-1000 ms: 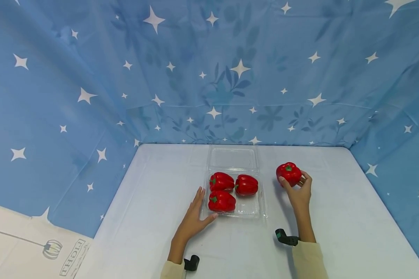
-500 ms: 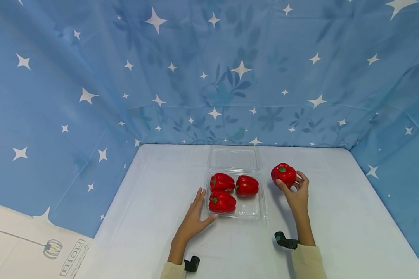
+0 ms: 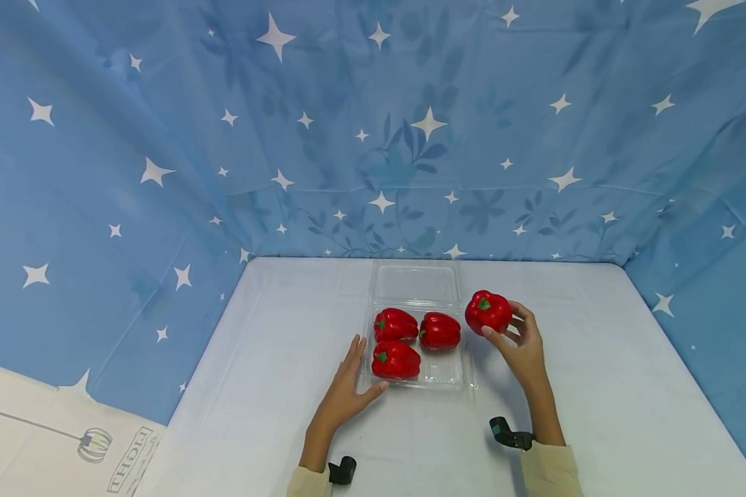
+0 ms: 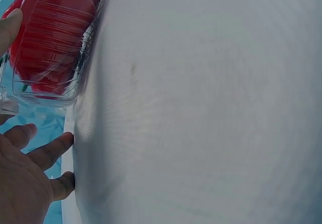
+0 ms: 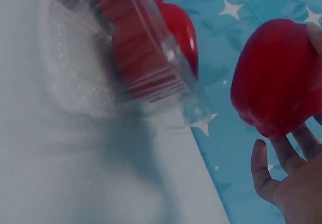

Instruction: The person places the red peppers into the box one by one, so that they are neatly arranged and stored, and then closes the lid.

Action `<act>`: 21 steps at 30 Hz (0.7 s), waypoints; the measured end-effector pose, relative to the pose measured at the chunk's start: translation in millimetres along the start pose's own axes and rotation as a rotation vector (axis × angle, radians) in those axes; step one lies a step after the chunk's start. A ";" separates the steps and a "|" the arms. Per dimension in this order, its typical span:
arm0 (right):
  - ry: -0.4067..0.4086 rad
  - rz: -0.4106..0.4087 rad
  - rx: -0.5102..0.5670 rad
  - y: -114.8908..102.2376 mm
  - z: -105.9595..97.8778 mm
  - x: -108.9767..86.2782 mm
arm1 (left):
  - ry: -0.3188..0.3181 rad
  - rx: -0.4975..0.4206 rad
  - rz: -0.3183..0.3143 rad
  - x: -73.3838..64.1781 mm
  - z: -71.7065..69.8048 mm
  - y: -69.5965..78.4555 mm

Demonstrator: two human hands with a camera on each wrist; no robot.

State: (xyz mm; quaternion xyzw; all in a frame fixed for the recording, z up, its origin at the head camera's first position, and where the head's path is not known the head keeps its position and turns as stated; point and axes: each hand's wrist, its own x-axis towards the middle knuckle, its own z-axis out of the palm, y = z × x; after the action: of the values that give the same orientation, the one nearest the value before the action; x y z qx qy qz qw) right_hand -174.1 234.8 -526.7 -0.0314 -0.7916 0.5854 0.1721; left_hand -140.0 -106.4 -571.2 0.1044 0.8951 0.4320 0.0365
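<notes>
My right hand (image 3: pixel 525 352) grips a red bell pepper (image 3: pixel 488 313) between thumb and fingers, raised above the table just right of a clear plastic clamshell box (image 3: pixel 441 371). In the right wrist view that pepper (image 5: pixel 276 78) hangs apart from the box wall, its green stem out of sight. Inside the box lie three more red peppers: one at the back left (image 3: pixel 395 324), one at the back right (image 3: pixel 440 331), one at the front left (image 3: pixel 396 359). Spread along the box's left side and front corner, my left hand (image 3: pixel 346 393) has its fingers extended and thumb at the front edge.
The box's transparent lid (image 3: pixel 415 281) lies folded back behind it. A white cloth covers the table (image 3: pixel 273 331), which meets a blue star-patterned curtain (image 3: pixel 323 138) at the back and sides. Black cameras sit on both wrists.
My right hand has carried the bell pepper leftward, from well right of the box to near its right edge. My left hand and the box have stayed in place.
</notes>
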 end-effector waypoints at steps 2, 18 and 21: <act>-0.045 -0.048 -0.016 -4.3 0.8 -2.0 | -0.003 -0.004 -0.004 -0.4 0.2 0.1; -0.346 -0.200 -0.215 -25.3 18.3 -22.0 | -0.001 -0.008 0.008 -0.8 0.4 -1.0; -0.398 -0.201 -0.238 -26.7 22.1 -24.9 | -0.005 -0.004 0.004 0.2 0.1 -0.6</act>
State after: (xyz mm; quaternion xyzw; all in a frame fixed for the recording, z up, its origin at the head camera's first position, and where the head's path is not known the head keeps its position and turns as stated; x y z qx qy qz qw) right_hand -153.4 200.0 -513.2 0.1432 -0.8725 0.4625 0.0655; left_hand -140.3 -106.6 -571.7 0.1073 0.8939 0.4337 0.0378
